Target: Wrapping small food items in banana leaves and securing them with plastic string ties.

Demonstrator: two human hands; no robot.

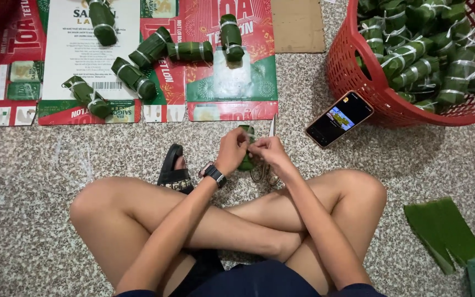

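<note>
Both hands meet over the floor just past the crossed legs: the left hand (232, 149) is closed around a green leaf-wrapped roll (246, 160), and the right hand (269, 151) is curled at its top, seemingly on the string, though its grip is hidden. Scissors (265, 165) lie touching beneath. A good tie likely needs the left hand clamping firmly while the right draws the string snug without tearing the leaf.

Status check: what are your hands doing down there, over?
Left hand and right hand both grip a leaf-wrapped roll. Scissors under right hand. Floor ahead unobstructed.
</note>
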